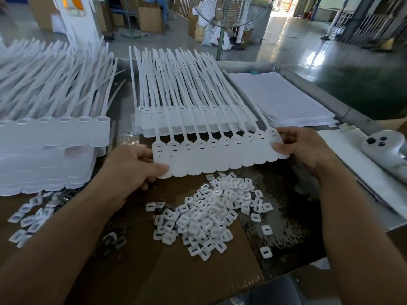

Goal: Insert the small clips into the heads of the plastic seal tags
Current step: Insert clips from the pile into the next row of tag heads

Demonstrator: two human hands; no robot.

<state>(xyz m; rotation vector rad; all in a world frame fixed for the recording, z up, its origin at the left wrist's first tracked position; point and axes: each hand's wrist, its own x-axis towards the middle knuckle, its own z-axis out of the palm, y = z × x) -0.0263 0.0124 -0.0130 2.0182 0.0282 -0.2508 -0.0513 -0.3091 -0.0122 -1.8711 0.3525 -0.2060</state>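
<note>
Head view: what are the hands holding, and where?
A white strip of joined plastic seal tags; left hand pinches its left end, right hand its right end.

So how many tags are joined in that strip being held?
10, side by side in one strip, running from the left hand to the right hand; none look hidden.

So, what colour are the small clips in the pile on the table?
The small clips are white, each with a dark slot; head view.

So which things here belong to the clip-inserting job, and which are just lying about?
Job: strip of tags, held by left hand and right hand; pile of clips; tag stacks.
Lying about: lined paper; fan; cardboard boxes; grey controller.
</note>
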